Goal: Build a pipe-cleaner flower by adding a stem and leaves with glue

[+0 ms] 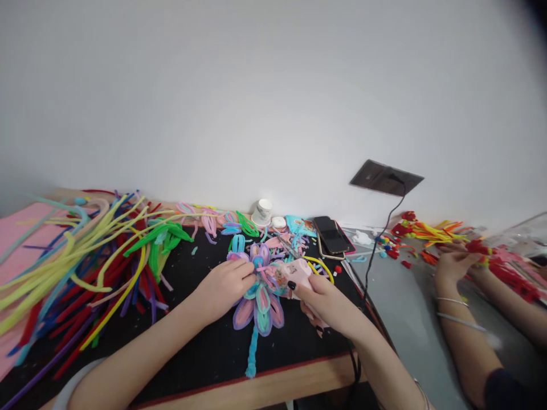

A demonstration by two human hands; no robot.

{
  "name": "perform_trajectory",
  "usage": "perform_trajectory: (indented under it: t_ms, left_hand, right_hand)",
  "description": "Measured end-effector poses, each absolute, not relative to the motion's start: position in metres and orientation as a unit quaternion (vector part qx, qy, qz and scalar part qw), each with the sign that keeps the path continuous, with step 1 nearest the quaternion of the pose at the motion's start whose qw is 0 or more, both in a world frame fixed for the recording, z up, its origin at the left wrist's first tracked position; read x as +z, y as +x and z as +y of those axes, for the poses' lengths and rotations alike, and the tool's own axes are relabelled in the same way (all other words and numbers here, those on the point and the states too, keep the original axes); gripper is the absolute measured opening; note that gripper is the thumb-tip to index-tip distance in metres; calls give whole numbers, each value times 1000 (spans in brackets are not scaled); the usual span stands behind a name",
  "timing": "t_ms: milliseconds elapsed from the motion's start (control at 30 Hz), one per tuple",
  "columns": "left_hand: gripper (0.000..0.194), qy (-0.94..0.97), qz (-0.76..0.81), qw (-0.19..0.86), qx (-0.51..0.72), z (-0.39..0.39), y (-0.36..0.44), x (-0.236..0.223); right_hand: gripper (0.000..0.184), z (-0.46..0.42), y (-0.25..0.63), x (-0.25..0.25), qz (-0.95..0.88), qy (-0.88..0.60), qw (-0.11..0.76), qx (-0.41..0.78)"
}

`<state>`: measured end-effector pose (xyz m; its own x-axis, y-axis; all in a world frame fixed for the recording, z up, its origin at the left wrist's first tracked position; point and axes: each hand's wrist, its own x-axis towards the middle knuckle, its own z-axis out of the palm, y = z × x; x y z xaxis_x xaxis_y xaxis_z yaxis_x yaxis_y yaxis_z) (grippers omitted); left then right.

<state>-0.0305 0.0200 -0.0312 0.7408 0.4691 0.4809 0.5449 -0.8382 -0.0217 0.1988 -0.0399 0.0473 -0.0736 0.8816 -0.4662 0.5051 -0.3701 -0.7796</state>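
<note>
A flower made of pipe cleaners [262,319], with purple, pink and turquoise looped petals and a twisted blue stem, lies on the black mat [200,353]. My left hand [231,282] is closed on its upper left petals, fingertips partly hidden. In my right hand [322,302] is a pale pink glue gun [294,273] with a printed pattern, its front end pointing left at the flower's middle. Its tip is hard to make out among the petals. Behind the flower, scissors [287,245] lie among small pipe-cleaner offcuts.
Loose pipe cleaners [85,273] pile up at left. Along the wall stand a paper cup [262,212], finished petal loops [209,221] and a phone [331,234]. A black cord [376,245] hangs from the wall socket [387,177]. At right a co-worker's hands [455,263] handle red pieces.
</note>
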Motion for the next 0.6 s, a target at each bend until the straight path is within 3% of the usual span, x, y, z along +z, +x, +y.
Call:
perform_trajectory:
  t_ms: [133, 300, 600]
  left_hand:
    - [16, -939, -251, 66, -224, 21, -35, -25]
    - [22, -941, -225, 52, -249, 19, -42, -11]
    - [27, -854, -401, -18, -330, 8, -69, 2]
  right_hand:
    - [23, -45, 203, 46, -514, -642, 234, 518]
    - [24, -51, 206, 42, -514, -638, 234, 523]
    - [42, -68, 235, 43, -445, -538, 461, 548]
